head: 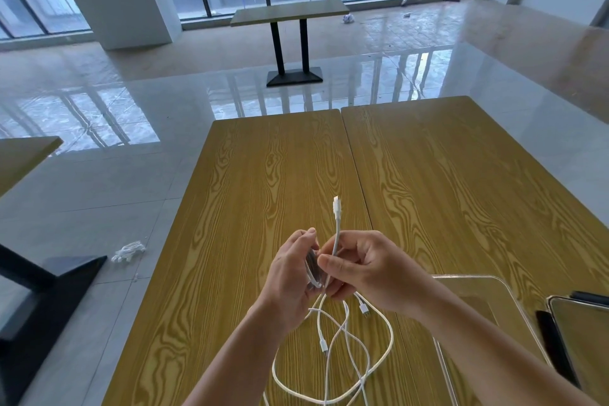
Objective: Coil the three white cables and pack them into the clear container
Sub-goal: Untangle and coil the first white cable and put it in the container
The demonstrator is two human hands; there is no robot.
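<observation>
The white cable [336,231] stands nearly upright at frame centre, plug end up, pinched by the right hand [369,269]; the left hand [291,273] beside it grips its coiled loops. Loose cables [349,349] lie below; the clear container [487,313] sits lower right, nearer the right hand.

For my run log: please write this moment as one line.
left hand: holds coil | right hand: pinches cable | container: no cable visible inside

Two wood-grain tables [263,175] abutting; white scrap [129,251] on floor.
</observation>
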